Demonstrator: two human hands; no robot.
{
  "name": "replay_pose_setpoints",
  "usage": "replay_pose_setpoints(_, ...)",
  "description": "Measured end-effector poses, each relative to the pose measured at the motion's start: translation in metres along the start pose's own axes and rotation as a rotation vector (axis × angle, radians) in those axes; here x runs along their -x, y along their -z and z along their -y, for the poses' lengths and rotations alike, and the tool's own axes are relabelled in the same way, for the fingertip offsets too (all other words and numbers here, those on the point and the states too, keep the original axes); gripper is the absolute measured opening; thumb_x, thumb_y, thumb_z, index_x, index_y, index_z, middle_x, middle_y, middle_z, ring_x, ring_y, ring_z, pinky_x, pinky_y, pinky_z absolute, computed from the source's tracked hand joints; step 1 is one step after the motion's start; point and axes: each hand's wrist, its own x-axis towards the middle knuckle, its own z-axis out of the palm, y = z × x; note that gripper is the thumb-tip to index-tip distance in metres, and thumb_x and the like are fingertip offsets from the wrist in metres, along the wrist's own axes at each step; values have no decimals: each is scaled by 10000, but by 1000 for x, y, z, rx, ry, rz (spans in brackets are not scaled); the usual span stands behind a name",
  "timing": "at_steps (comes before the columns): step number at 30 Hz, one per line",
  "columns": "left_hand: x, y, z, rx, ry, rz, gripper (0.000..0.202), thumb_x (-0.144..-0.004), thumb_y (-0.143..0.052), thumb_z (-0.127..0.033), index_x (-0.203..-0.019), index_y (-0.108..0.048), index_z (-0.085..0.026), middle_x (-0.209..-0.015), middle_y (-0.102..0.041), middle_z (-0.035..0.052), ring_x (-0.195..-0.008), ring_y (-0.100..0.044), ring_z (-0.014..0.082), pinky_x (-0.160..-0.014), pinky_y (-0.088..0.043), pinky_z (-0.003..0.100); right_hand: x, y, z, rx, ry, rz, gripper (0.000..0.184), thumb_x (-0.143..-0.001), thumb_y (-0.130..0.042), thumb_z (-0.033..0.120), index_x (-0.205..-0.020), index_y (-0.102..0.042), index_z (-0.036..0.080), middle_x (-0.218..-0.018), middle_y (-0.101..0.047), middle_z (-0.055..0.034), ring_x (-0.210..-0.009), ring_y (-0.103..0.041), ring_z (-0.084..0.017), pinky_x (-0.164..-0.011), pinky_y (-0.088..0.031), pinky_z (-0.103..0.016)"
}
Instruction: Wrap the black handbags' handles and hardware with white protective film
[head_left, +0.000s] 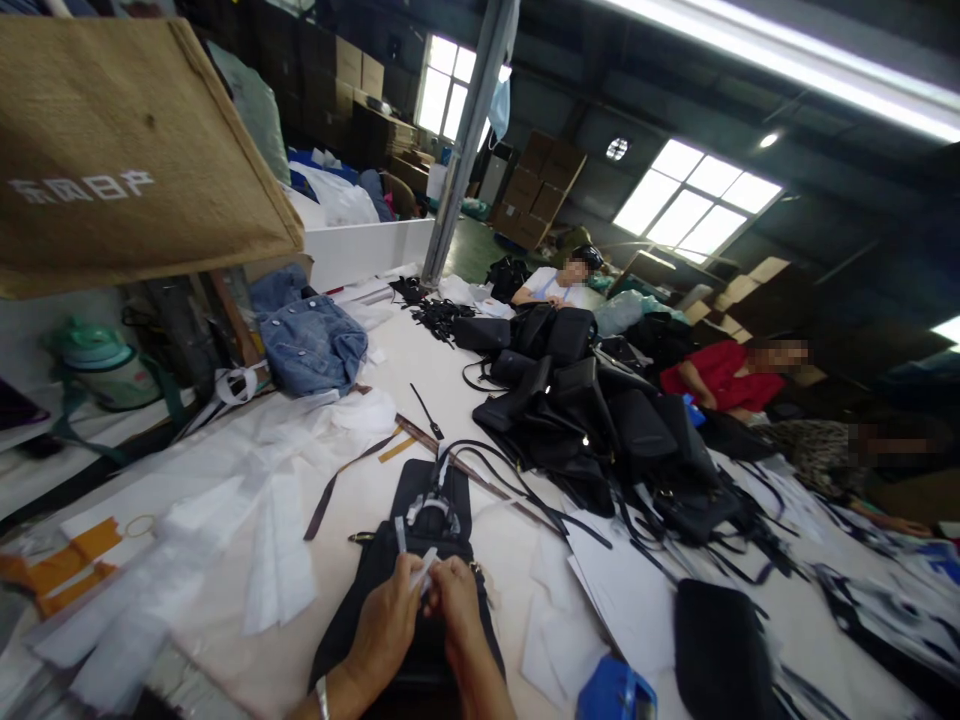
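A black bag [360,600] lies on the table in front of me, its flap [409,485] folded away from me. Over it, my left hand [386,615] is closed on a narrow whitish strip [400,535] that sticks up past the fingers. My right hand [456,598] is pinched close beside it, at another short pale piece [426,565] between the two hands. What exactly the right fingertips hold is partly hidden. Just beyond the hands, the bag's handle and buckle area [435,515] has pale wrapping around it. Thin black straps [517,490] trail off to the right.
A heap of black bags [570,400] covers the table's far right. White paper sheets [615,590], a blue object [616,690] and a black pouch [716,650] lie to my right. Wrapping sheets [277,560] and a denim item [311,340] are left. Co-workers [727,375] sit beyond.
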Motion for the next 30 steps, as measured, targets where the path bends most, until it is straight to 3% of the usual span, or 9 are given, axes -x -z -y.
replay_pose_setpoints(5, -2, -2, 7, -221, -194, 83, 203, -912, -362, -220, -970, -557, -223, -819, -594, 45, -715, -576, 189, -636, -417, 257, 8, -2, 8, -32, 20, 9, 347, -774, -585, 479, -606, -454, 204, -476, -470, 59, -424, -466, -100, -447, -397, -221)
replay_pose_setpoints(8, -2, -3, 7, -366, -211, 111, 265, -908, -305, -164, -1028, -538, -204, -878, -578, 56, -753, -568, 189, -674, -457, 284, 9, 1, 10, 83, 47, 12, 396, -800, -556, 563, -657, -487, 200, -498, -512, 45, -459, -523, -123, -485, -431, -236)
replay_pose_setpoints(11, 1, -1, -2, -311, -190, 155, 247, -916, -317, -196, -1024, -539, -200, -944, -592, 81, -840, -587, 206, -767, -479, 330, 5, 9, 6, 181, 99, 34, 361, -781, -597, 543, -723, -532, 192, -543, -559, 33, -500, -553, -138, -513, -447, -244)
replay_pose_setpoints(14, -2, 5, -13, 13, -45, 213, 234, -922, -394, -330, -1079, -531, -222, -1049, -630, 85, -975, -605, 219, -877, -460, 334, 1, 17, 1, 218, 124, 39, 334, -799, -581, 511, -716, -528, 192, -556, -559, 35, -499, -551, -131, -508, -433, -234)
replay_pose_setpoints(17, -13, 11, -15, 394, 252, 247, 388, -865, -493, -491, -1114, -516, -194, -893, -689, 69, -804, -655, 210, -773, -491, 322, -1, 17, 0, 211, 113, 92, 321, -850, -511, 505, -755, -500, 199, -534, -553, 46, -449, -555, -133, -481, -429, -238)
replay_pose_setpoints(19, -20, 13, -10, 522, 396, 286, 500, -774, -607, -536, -1092, -535, -157, -787, -692, 64, -698, -652, 204, -678, -491, 307, -1, 14, 2, 253, 129, 105, 297, -873, -482, 483, -777, -487, 202, -511, -540, 53, -415, -542, -134, -442, -416, -233)
replay_pose_setpoints(22, -27, 15, 2, 497, 512, 399, 495, -697, -687, -537, -963, -604, -128, -790, -699, 85, -692, -646, 204, -618, -473, 279, -3, 12, 4, 363, 150, 120, 214, -864, -516, 395, -781, -504, 198, -539, -552, 46, -428, -534, -121, -417, -397, -209)
replay_pose_setpoints(26, -35, 12, 11, 382, 539, 415, 474, -690, -698, -528, -951, -625, -139, -802, -709, 70, -692, -636, 187, -627, -475, 272, -10, 27, 3, 416, 113, 150, 79, -815, -572, 271, -821, -556, 194, -619, -592, 41, -465, -545, -97, -445, -402, -186)
replay_pose_setpoints(30, -36, 9, 6, 320, 564, 388, 502, -635, -724, -555, -905, -631, -142, -769, -709, 70, -670, -639, 198, -617, -492, 284, 0, 56, 3, 332, 57, -38, 55, -825, -509, 231, -803, -545, 196, -619, -582, 46, -425, -501, -83, -421, -371, -179)
